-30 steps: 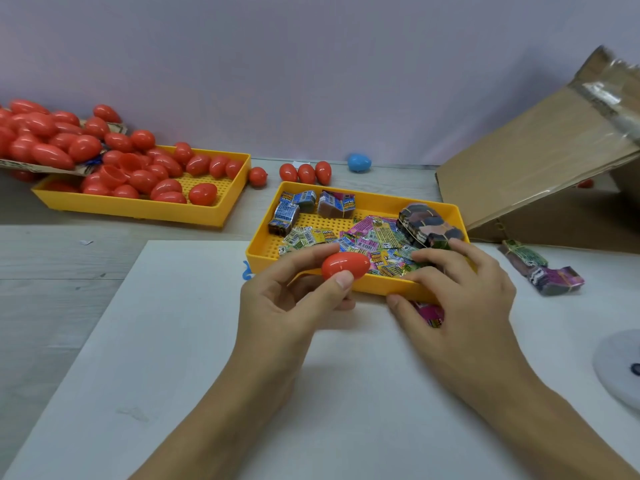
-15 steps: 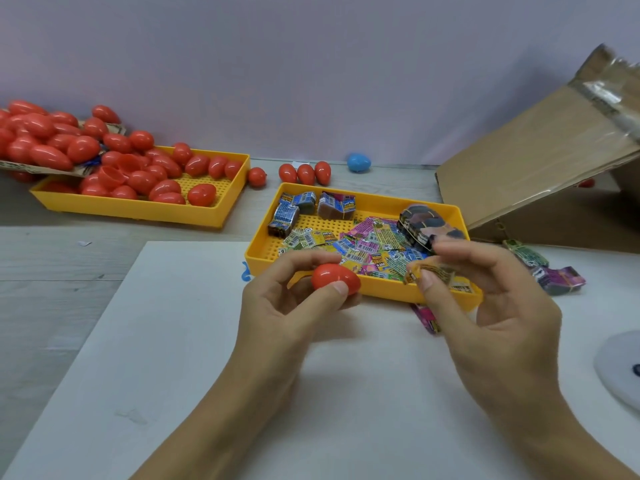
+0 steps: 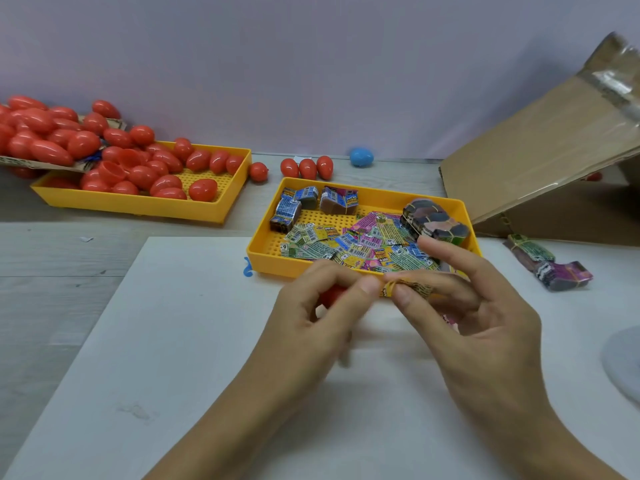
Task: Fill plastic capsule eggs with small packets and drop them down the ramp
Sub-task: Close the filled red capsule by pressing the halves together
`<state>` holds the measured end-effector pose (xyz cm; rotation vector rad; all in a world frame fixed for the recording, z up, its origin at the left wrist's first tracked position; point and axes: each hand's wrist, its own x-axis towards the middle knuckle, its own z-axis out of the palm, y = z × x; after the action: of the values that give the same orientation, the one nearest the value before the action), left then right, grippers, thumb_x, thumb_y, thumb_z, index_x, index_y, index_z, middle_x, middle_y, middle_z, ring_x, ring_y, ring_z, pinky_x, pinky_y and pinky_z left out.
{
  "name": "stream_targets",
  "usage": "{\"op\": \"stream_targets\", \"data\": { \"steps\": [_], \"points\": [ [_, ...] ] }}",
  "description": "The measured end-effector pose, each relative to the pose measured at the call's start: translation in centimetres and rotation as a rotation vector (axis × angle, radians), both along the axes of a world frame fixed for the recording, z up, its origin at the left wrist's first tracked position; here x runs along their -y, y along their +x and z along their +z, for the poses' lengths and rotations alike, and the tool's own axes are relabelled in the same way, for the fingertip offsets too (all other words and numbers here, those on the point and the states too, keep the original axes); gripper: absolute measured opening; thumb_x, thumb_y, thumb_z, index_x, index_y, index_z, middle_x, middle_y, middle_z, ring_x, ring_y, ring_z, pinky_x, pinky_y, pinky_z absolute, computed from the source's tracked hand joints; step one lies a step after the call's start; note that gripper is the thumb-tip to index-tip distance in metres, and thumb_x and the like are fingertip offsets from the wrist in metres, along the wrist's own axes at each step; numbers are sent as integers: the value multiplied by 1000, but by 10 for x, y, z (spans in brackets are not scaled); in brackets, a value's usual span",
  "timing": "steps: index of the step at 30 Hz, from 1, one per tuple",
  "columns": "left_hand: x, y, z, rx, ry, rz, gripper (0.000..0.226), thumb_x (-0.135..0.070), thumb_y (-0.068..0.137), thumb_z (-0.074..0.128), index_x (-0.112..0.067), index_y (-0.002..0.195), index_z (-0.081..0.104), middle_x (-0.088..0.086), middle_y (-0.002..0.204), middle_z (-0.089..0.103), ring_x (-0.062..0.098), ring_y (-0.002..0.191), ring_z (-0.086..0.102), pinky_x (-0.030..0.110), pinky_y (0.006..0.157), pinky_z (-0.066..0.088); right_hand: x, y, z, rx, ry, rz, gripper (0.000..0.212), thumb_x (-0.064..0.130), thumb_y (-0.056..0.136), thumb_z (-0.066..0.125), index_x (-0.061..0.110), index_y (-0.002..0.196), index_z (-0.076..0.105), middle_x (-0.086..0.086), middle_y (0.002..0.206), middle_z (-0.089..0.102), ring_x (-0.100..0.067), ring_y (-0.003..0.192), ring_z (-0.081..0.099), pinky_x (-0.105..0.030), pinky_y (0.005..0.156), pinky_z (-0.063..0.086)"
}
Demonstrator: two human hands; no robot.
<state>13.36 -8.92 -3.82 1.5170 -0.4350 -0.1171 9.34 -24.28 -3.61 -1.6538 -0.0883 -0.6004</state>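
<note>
Curling around a red capsule egg at frame centre, the left hand meets the right hand, whose fingertips pinch a folded yellow packet. Risk: the egg appears unopened, so the packet may slip loose before the cardboard ramp at upper right.
</note>
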Motion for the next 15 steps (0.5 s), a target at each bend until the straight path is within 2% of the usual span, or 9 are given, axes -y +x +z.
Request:
{"op": "stream_targets", "data": {
  "steps": [3, 5, 7, 9, 12, 15],
  "points": [
    [2, -1, -1, 60, 12, -7, 17, -34, 79, 75, -17, 82, 73, -8, 83, 60, 8, 67, 56, 20, 56, 45, 1, 1, -1, -1, 1, -2, 48, 33, 76, 79, 45, 119, 65, 11, 93, 78, -11, 89, 74, -18, 74, 54],
    [2, 1, -2, 68, -4, 3, 13, -26, 82, 74, -14, 82, 74, -10, 80, 60, 10, 66, 55, 24, 58, 44, 2, 0, -2, -14, 4, -4, 49, 39, 73, 81, 46, 120, 65, 11, 93, 78, -12, 89, 74, -20, 75, 55],
    [1, 2, -3, 65, -29, 2, 18, -31, 83, 72, -13, 82, 74, -7, 77, 60, 14, 65, 53, 30, 56, 43, 1, 0, -4, -40, -4, 2, 50, 43, 73, 80, 46, 120, 65, 11, 93, 78, -16, 87, 74, -25, 78, 57],
    [0, 3, -3, 48, -63, 1, 24, -35, 82, 68, -12, 80, 73, -3, 75, 59, 15, 64, 53, 28, 54, 43, 1, 0, -4, -53, -14, 2, 47, 44, 74, 79, 45, 119, 66, 13, 89, 76, -16, 81, 71, -27, 75, 57],
    [0, 3, -3, 21, -78, 17, 24, -37, 81, 65, -14, 75, 70, 0, 70, 56, 16, 62, 53, 25, 52, 43, 3, 2, -4, -69, -18, -8, 37, 40, 72, 81, 42, 108, 72, 7, 87, 73, -16, 79, 68, -29, 69, 56],
    [1, 2, -3, 17, -70, 16, 22, -38, 79, 65, -18, 74, 70, -2, 70, 57, 14, 61, 53, 24, 52, 44, 4, 3, -4, -94, -17, 6, 15, 37, 73, 79, 37, 88, 76, 4, 79, 72, -10, 69, 63, -25, 61, 52]
  ]
}}
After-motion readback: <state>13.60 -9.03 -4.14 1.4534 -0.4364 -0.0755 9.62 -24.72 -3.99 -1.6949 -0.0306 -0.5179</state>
